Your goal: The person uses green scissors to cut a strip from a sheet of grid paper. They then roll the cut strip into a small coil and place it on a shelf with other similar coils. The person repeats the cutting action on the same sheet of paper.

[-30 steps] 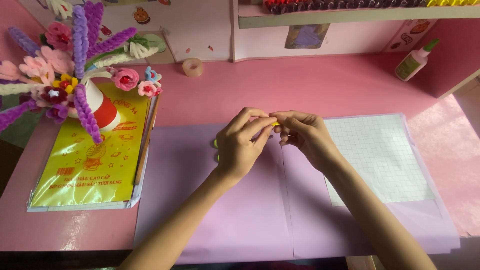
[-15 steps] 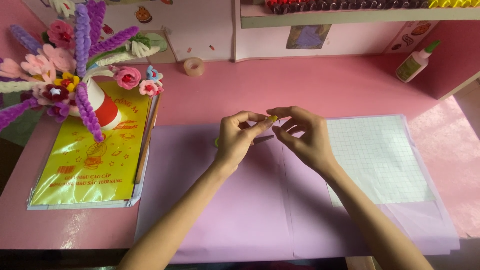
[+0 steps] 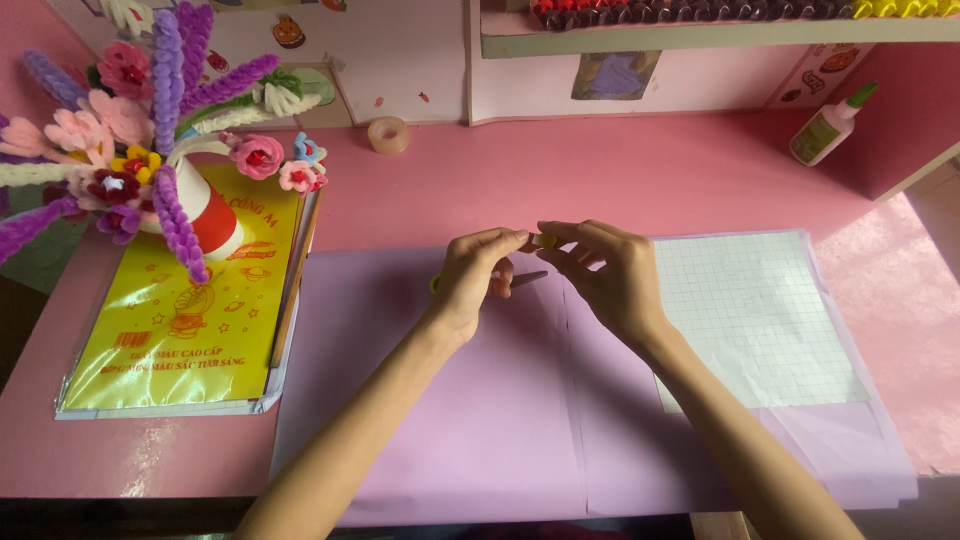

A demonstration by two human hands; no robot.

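Note:
My left hand point(image 3: 475, 275) and my right hand point(image 3: 605, 275) meet fingertip to fingertip above two lilac paper sheets point(image 3: 470, 400) on the pink desk point(image 3: 620, 180). Both pinch a small yellow piece point(image 3: 545, 241) between thumb and forefinger. Beneath my left hand lie scissors, with a dark blade tip point(image 3: 530, 278) poking out to the right and a bit of green handle point(image 3: 435, 284) at the left. I cannot tell whether the left hand's lower fingers hold them or they rest on the paper.
A red-and-white cone vase of pipe-cleaner flowers point(image 3: 150, 170) stands on a yellow packet point(image 3: 190, 330) at left. A tape roll point(image 3: 388, 134) sits at the back, a glue bottle point(image 3: 826, 126) at the far right, and a translucent grid sheet point(image 3: 760, 320) to the right of the lilac sheets.
My hands spread slightly apart from a tight huddle, and the fingertips now meet on the yellow piece a little higher. The scissor tip has come into view.

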